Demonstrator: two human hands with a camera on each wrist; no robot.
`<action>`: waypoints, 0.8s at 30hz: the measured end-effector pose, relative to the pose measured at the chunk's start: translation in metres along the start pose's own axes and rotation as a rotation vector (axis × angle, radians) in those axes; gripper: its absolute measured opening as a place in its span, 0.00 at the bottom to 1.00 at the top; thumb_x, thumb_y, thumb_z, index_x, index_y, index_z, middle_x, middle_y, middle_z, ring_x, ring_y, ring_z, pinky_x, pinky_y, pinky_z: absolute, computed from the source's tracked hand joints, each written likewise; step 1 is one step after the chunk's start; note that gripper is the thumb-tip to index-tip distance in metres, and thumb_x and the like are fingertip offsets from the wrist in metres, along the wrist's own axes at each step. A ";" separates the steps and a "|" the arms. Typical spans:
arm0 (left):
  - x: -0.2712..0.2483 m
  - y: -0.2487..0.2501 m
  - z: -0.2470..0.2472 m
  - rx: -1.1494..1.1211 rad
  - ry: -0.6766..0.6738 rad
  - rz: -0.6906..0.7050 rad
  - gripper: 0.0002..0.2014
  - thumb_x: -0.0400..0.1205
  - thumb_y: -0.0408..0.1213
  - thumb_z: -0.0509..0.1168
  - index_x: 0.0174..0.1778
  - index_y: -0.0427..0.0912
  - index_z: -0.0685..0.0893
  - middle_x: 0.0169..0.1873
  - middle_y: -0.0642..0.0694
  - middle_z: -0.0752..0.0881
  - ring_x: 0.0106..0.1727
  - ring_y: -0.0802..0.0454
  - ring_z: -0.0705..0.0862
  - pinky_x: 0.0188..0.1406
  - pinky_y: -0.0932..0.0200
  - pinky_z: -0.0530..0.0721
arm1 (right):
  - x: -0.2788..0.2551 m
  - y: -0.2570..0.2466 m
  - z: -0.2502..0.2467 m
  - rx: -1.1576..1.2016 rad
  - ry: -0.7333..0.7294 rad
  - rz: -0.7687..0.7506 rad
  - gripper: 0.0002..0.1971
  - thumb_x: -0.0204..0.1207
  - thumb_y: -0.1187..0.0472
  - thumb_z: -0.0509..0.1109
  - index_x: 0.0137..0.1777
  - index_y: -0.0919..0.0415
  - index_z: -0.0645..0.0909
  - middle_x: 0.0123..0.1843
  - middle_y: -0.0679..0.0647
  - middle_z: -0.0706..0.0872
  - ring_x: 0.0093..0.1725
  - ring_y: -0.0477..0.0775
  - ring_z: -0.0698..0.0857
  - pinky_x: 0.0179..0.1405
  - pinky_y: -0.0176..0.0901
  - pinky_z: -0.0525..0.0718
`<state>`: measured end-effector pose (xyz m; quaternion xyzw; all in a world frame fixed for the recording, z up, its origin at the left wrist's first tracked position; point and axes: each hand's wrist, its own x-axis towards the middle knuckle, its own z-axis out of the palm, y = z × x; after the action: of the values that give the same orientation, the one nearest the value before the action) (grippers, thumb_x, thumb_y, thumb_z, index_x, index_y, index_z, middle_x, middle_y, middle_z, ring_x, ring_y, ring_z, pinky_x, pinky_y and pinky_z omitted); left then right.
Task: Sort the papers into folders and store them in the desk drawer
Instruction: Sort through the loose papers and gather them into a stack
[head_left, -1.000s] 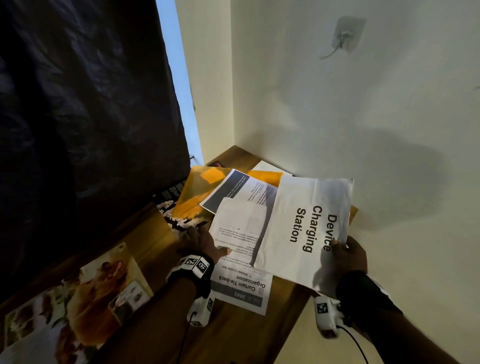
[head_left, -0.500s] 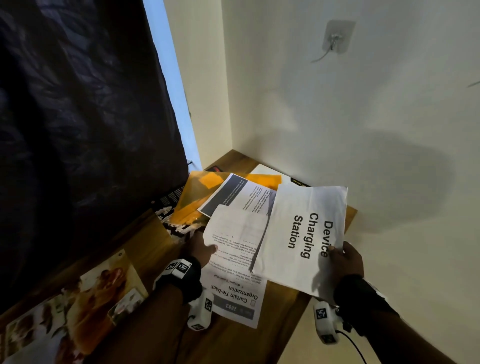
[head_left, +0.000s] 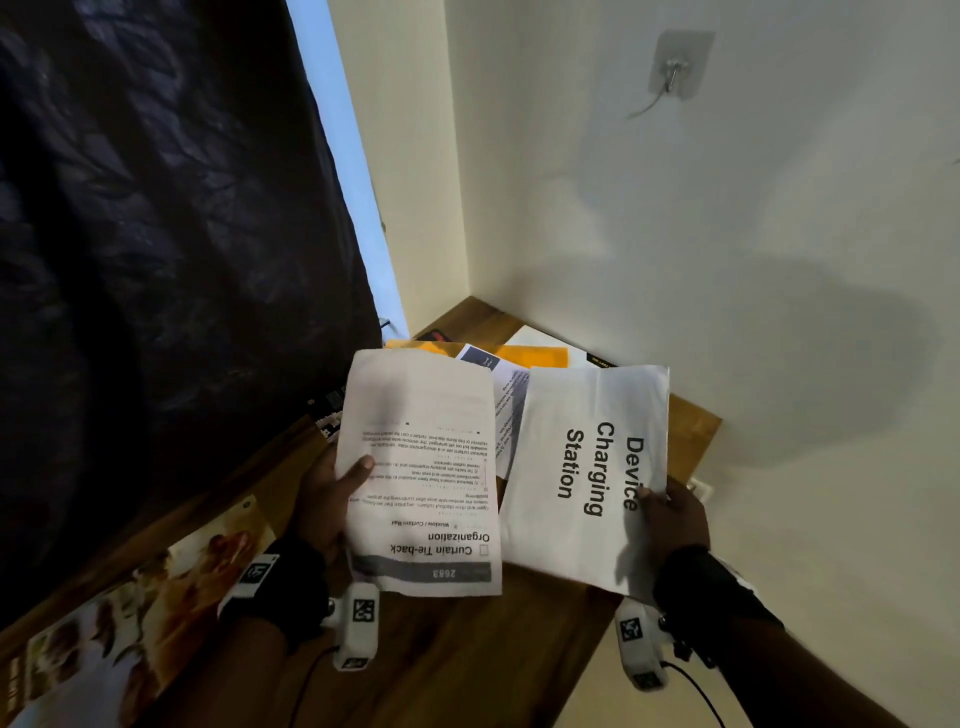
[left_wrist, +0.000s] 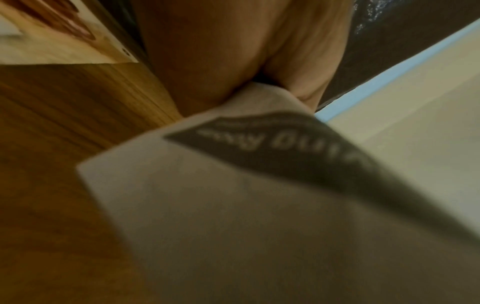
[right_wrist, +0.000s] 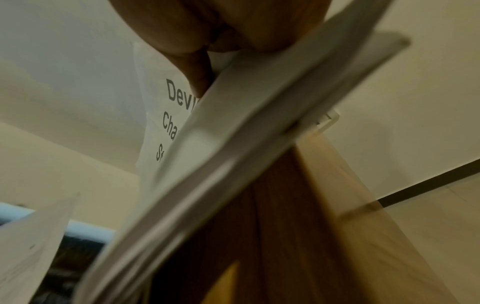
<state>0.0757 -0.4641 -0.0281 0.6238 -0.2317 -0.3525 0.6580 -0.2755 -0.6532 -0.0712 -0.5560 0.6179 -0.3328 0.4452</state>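
Note:
My left hand (head_left: 337, 493) pinches a white printed sheet headed "Curtain Tie-back Organization" (head_left: 421, 467) by its left edge, thumb on top, and holds it above the wooden desk (head_left: 493, 649). Up close that sheet (left_wrist: 259, 205) is blurred in the left wrist view, below the left hand (left_wrist: 246, 78). My right hand (head_left: 670, 514) grips the right edge of a white stack whose top page reads "Device Charging Station" (head_left: 587, 467). Several layered sheets of that stack (right_wrist: 233, 154) show in the right wrist view under the right hand (right_wrist: 207, 47). An orange folder (head_left: 524, 356) lies behind both, with another printed page on it.
A dark curtain (head_left: 156, 260) hangs along the left, with a strip of bright window beside it. A glossy food magazine (head_left: 130, 613) lies at the desk's near left. The wall corner closes the desk at the back and right; a wall hook (head_left: 675, 67) sits high up.
My left hand has taken hold of the "Curtain Tie-back" sheet and lifted it off the desk toward me. The right hand still holds the "Device Charging Station" stack in about the same place.

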 end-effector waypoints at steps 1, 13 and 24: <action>0.000 0.001 0.003 -0.027 -0.007 -0.012 0.17 0.83 0.34 0.68 0.68 0.42 0.82 0.60 0.35 0.88 0.59 0.32 0.87 0.59 0.31 0.84 | -0.003 -0.004 0.004 0.023 -0.018 -0.005 0.08 0.77 0.66 0.68 0.54 0.62 0.85 0.47 0.62 0.89 0.50 0.64 0.87 0.54 0.49 0.80; 0.003 -0.017 0.056 0.061 -0.115 -0.141 0.19 0.83 0.24 0.63 0.70 0.40 0.80 0.62 0.37 0.87 0.59 0.37 0.88 0.60 0.33 0.85 | -0.018 -0.041 0.034 0.315 -0.224 0.020 0.08 0.80 0.68 0.69 0.56 0.62 0.84 0.51 0.61 0.91 0.49 0.62 0.91 0.55 0.60 0.88; -0.009 -0.024 0.079 0.040 -0.159 -0.147 0.19 0.84 0.20 0.60 0.69 0.41 0.77 0.59 0.45 0.88 0.54 0.48 0.91 0.43 0.58 0.89 | -0.031 -0.054 0.046 0.289 -0.399 -0.027 0.09 0.83 0.54 0.65 0.50 0.52 0.87 0.49 0.55 0.92 0.51 0.58 0.91 0.50 0.51 0.87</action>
<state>0.0067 -0.5082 -0.0410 0.6222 -0.2440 -0.4435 0.5972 -0.2129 -0.6279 -0.0345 -0.5494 0.4563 -0.3071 0.6290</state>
